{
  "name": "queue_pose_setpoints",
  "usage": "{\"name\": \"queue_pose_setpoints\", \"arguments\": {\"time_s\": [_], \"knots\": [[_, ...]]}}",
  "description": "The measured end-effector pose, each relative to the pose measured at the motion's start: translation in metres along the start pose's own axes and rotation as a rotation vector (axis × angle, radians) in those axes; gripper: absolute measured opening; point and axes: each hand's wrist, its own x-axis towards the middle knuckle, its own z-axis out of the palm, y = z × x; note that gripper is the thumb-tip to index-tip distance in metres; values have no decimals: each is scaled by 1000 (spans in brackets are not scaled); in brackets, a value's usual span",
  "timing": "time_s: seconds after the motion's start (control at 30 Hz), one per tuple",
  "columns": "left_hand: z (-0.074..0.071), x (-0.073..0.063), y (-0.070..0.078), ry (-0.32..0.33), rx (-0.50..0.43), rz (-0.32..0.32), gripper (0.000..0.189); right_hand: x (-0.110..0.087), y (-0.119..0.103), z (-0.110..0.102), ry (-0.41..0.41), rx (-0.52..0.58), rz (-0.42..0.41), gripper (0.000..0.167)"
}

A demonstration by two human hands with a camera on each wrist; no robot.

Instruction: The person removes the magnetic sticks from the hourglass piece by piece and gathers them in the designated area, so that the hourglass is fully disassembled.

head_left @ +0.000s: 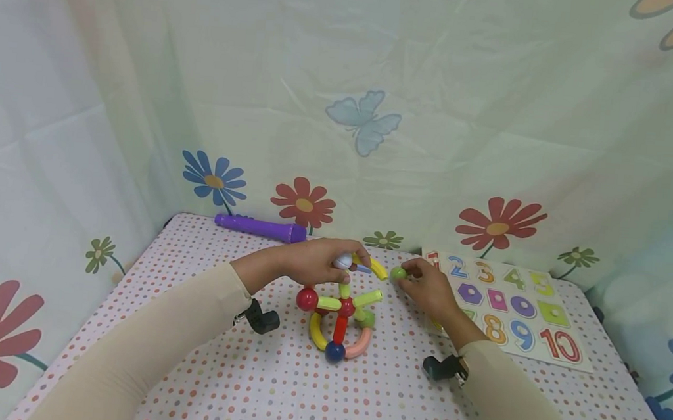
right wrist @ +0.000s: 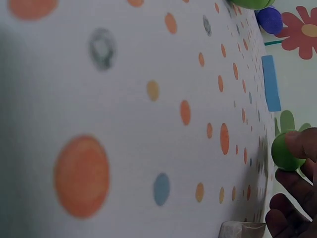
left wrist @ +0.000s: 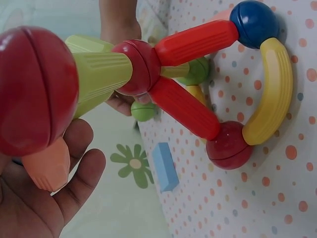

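Note:
A magnetic ball-and-stick toy (head_left: 340, 329) stands on the dotted table, built from red, yellow, peach and light green sticks with coloured balls. My left hand (head_left: 317, 261) grips its top around a pale ball (head_left: 343, 260), with a curved yellow stick (head_left: 378, 269) reaching out to the right. In the left wrist view a peach stick (left wrist: 47, 166) shows beside the curled fingers; the large red ball (left wrist: 37, 89) hides part of that hand. To the right, my right hand (head_left: 431, 290) pinches a green ball (right wrist: 287, 151) between thumb and fingers, near the yellow stick's end.
A number-and-shape puzzle board (head_left: 512, 309) lies on the right, partly under my right forearm. At the back left is a purple toy microphone (head_left: 260, 228). A light blue block (left wrist: 165, 167) lies behind the toy. A flowered curtain (head_left: 436, 145) hangs behind the table.

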Motion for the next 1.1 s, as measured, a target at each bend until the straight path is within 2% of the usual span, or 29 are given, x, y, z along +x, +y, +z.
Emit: {"name": "queue_pose_setpoints", "arguments": {"time_s": [0.2,0.37,0.57,0.73,0.87,1.0,1.1], "knots": [[0,0,1,3,3,-15,37,3,-1,3,-12,-12,29,33],[0,0,2,9,24,-51,37,0,-3,1,-9,-30,65,40],[1,0,2,15,23,-58,37,-14,-7,-3,53,25,22,47],[1,-1,1,25,8,-57,38,-35,-23,-5,119,117,-7,42],[1,-1,-1,34,-15,-52,38,-55,-40,-1,161,199,-66,33],[2,-1,-2,36,-27,-41,38,-77,-56,8,146,325,-92,28],[2,-1,-2,41,-25,-34,37,-90,-66,16,124,426,-94,31]]}}
